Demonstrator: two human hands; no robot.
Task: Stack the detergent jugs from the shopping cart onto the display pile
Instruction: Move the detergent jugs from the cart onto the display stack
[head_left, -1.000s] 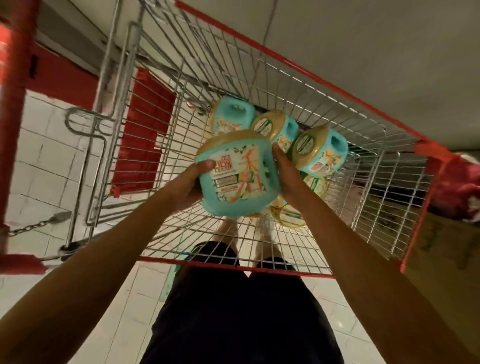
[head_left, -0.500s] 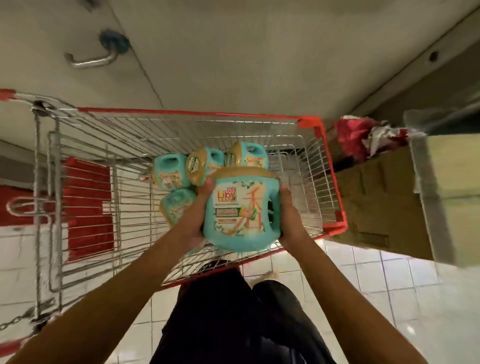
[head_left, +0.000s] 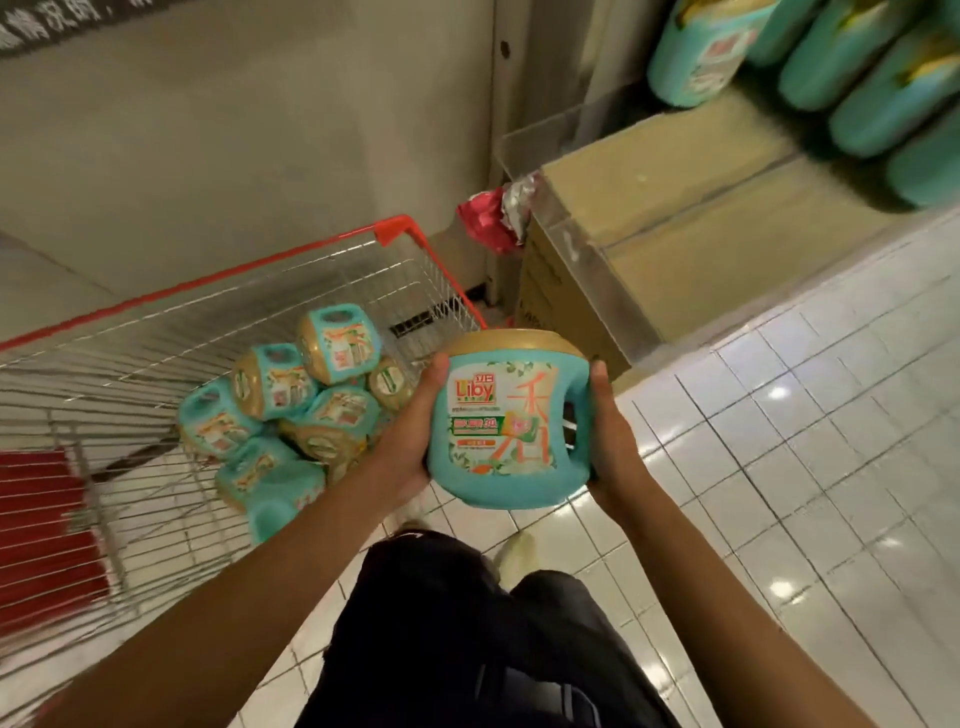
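While a teal plastic jug (head_left: 501, 421) is gripped between curled left hand (head_left: 410, 441) and right hand (head_left: 610, 436), right of the red wire cart (head_left: 234, 271), it could be dropped if smooth sides slip.

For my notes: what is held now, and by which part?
One detergent jug, by its two sides: left hand on the plain side, right hand on the handle side.

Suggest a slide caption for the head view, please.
A teal detergent jug held between left hand and right hand beside the shopping cart of other jugs, display pile at upper right.
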